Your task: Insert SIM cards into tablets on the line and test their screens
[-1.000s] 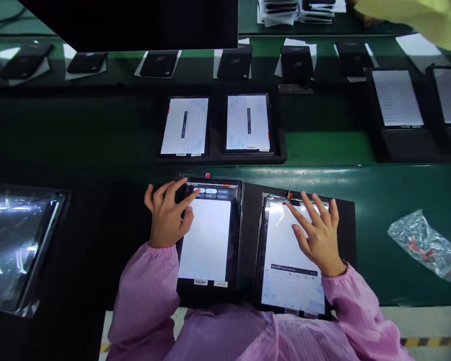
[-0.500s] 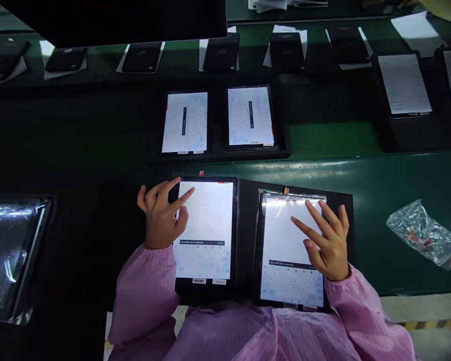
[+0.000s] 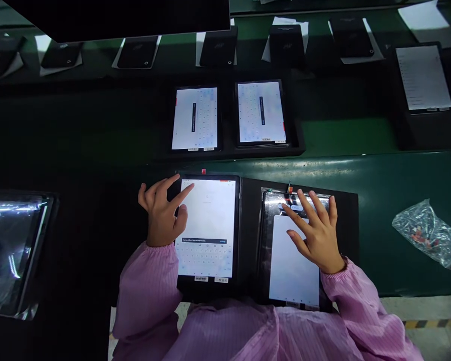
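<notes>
Two tablets lie side by side in front of me. Over the upper left part of the left tablet (image 3: 214,215) my left hand (image 3: 163,215) hovers with fingers spread, the index finger near the top of the lit screen. That screen shows an on-screen keyboard and a dark message bar. My right hand (image 3: 317,233) is open above the right tablet (image 3: 293,271), its index fingertip at the top of the screen. I cannot tell whether either fingertip touches glass. A small red tab sticks out at the top edge of each tablet.
Two lit tablets (image 3: 195,118) rest in a black tray (image 3: 295,150) beyond. Several dark devices (image 3: 137,52) lie on papers along the back, below a black panel (image 3: 135,20). A clear bag of small red parts (image 3: 428,235) is at right; a plastic-covered tablet (image 3: 11,250) at left.
My right hand has moved left and slightly up. The right tablet's screen has switched from a keyboard page to a shrunken page on a dark background. My left hand has barely moved.
</notes>
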The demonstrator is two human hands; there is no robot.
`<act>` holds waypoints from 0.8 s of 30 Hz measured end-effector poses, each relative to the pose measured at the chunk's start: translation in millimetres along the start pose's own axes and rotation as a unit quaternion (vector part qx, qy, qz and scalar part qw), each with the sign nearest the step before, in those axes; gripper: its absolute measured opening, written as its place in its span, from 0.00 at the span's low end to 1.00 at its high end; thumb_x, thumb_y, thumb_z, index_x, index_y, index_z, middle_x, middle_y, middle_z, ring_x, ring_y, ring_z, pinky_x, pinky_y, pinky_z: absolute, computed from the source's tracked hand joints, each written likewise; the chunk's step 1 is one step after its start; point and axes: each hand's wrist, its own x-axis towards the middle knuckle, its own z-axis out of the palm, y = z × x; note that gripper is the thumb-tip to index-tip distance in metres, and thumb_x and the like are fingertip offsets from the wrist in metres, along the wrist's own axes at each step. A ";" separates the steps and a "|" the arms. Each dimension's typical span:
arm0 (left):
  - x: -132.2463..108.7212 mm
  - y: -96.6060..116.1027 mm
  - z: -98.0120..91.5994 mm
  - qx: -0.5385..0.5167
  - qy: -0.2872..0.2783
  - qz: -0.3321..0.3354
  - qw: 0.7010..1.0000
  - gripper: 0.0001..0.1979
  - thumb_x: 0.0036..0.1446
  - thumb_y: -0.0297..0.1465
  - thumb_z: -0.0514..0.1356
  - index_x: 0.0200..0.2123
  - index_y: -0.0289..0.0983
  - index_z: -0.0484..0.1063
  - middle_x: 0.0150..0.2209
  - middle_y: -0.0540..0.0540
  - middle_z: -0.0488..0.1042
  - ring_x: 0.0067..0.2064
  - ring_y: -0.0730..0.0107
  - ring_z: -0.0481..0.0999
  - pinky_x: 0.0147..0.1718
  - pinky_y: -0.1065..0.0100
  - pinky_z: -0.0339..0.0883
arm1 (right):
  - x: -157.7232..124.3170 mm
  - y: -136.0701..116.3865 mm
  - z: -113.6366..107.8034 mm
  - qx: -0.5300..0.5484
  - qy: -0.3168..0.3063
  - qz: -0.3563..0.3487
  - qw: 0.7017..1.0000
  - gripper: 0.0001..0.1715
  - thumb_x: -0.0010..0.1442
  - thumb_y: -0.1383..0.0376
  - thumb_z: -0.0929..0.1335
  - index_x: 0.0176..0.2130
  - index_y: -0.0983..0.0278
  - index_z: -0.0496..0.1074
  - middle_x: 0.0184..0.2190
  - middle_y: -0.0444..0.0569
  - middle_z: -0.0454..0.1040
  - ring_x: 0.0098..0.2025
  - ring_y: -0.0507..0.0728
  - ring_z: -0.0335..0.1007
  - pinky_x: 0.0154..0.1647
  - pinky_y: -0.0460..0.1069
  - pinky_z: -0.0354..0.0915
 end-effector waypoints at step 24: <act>53.7 50.1 -26.8 -0.017 -0.039 0.025 0.999 0.20 0.64 0.39 0.50 0.53 0.36 0.70 0.55 0.38 0.72 0.58 0.53 0.70 0.64 0.45 0.51 | 50.4 63.3 -13.4 0.247 -0.101 0.181 0.947 0.22 0.63 0.49 0.63 0.40 0.62 0.74 0.41 0.55 0.77 0.43 0.62 0.72 0.45 0.59 0.67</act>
